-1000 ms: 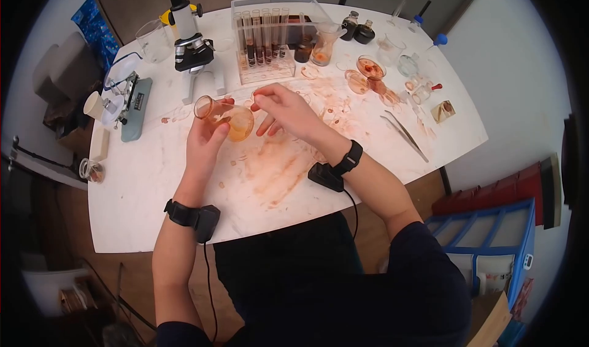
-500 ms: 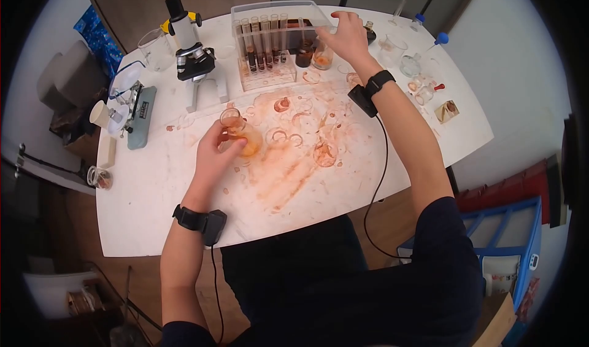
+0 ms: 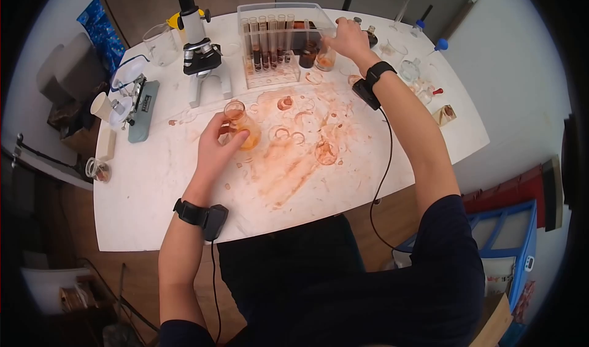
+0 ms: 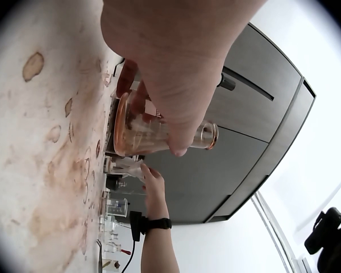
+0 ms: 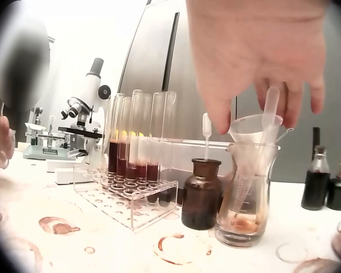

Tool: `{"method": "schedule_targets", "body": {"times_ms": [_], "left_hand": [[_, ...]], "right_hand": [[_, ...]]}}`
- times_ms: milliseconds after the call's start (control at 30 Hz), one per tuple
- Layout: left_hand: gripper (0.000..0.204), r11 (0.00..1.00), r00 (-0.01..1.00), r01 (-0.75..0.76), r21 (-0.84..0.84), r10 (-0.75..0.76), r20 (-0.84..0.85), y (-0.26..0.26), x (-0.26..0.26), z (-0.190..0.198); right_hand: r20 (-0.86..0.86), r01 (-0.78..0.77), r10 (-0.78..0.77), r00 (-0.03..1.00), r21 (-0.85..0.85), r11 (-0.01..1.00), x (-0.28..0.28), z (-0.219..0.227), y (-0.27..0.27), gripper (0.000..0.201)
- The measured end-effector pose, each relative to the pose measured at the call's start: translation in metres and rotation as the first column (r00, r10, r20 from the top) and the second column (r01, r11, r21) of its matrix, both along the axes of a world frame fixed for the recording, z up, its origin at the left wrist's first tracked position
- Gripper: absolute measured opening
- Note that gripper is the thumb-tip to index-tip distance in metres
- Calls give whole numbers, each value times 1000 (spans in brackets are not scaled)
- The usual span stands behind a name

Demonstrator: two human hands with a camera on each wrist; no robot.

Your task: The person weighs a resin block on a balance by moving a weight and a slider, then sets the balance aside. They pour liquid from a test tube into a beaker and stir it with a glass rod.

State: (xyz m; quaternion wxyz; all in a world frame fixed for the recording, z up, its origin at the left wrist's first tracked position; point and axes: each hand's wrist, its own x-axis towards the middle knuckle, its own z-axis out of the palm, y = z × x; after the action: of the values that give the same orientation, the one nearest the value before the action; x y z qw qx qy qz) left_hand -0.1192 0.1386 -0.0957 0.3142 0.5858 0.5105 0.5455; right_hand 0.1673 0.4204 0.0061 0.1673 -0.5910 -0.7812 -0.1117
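Note:
In the head view, my left hand [image 3: 219, 141] holds a conical flask [image 3: 248, 135] by its side, with an amber tint low in the glass. The left wrist view has the thumb across the flask [image 4: 145, 133]. At the back, my right hand [image 5: 258, 62] reaches down over a waisted glass jar [image 5: 247, 196]. Thumb and fingers span the rim of a clear funnel [image 5: 247, 132] standing in the jar's mouth. A plastic pipette [image 5: 270, 111] leans out of the same jar, its bulb in front of the fingers. Orange residue lies at the jar's bottom.
Left of the jar stand a brown bottle [image 5: 202, 196] with a dropper and a rack [image 5: 133, 202] of test tubes holding dark liquid. A microscope [image 3: 202, 58], a balance [image 3: 142, 111] and dark bottles [image 5: 316, 185] stand farther out. Reddish stains mark the white table [image 3: 153, 212].
My right hand has left the flask and reached to the glass jar at the back. The left hand has brought the flask slightly lower and more upright, still gripping it.

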Motion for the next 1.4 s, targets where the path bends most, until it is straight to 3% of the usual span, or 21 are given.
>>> {"method": "schedule_targets", "body": {"times_ms": [167,267,300,467,567,667,800,933,1067,1200,1400], "left_hand": [[42,1000,1000,5,23,-5,-3,2,-1,0],[42,1000,1000,-8,19,7,2,1,0,0],[42,1000,1000,-14,14,14,4,1,0,0],[43,999,999,-33,-17,32,-31,2,-1,1],[43,1000,999,-29,-6,29,-39,1,0,1],[43,1000,999,-22,0,22,-26,1,0,2],[45,1000,1000,-18,4,18,-15,2,-2,0],[50,974,993,-26,224,51,-104,1,-1,6],[57,936,976,-14,352,90,-200,0,-2,11],[56,913,974,-19,408,110,-201,2,-4,10],[57,909,980,-11,417,93,-178,2,-6,10]], "right_hand": [[21,-57,55,998,89,994,1,3,-2,62],[-136,-126,163,977,248,960,9,10,-5,53],[-258,-110,169,951,227,968,12,10,-7,49],[-763,-36,71,643,63,997,28,-11,4,35],[-832,56,-10,555,26,998,32,-31,7,34],[-823,77,-8,568,43,996,36,-44,15,37],[-814,-23,7,581,-7,1000,37,-59,23,47],[-778,-105,23,628,-56,993,26,-62,16,62],[-728,-222,48,684,-145,964,8,-23,-32,71],[-700,-125,72,711,-24,992,6,-39,-16,78],[-631,-48,32,775,-8,999,11,-50,2,85]]}}
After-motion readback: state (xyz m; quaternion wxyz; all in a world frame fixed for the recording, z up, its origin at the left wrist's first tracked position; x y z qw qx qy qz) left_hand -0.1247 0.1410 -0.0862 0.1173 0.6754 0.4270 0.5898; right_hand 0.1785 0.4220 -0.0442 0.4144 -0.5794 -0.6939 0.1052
